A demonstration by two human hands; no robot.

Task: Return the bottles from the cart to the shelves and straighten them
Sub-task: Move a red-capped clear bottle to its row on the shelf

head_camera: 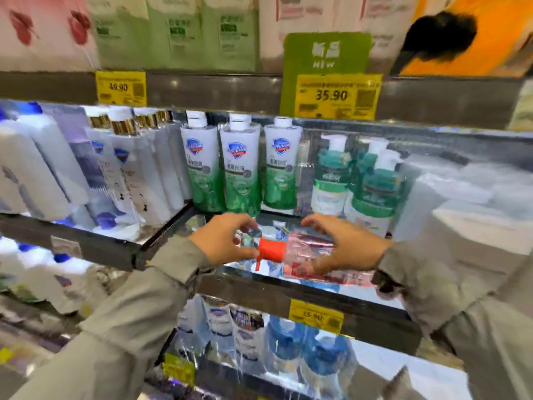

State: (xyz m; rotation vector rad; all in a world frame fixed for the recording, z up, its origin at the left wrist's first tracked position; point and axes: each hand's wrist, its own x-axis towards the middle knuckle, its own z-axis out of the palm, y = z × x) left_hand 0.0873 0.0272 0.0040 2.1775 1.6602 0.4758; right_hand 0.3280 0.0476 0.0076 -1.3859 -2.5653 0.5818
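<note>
A clear pink pump bottle [305, 249] with a red pump head lies on its side over the front of the middle shelf [288, 295]. My right hand [346, 249] grips its body from the right. My left hand [222, 241] pinches the red pump head at the bottle's left end. Three green-and-white bottles [240, 166] stand upright just behind my hands. Two teal pump bottles [375, 186] stand to their right. The cart is out of view.
White bottles with gold collars [135, 168] fill the shelf section to the left. Blue bottles [288, 347] stand on the shelf below. Yellow price tags [336, 96] hang on the upper shelf edge, with a green sign above.
</note>
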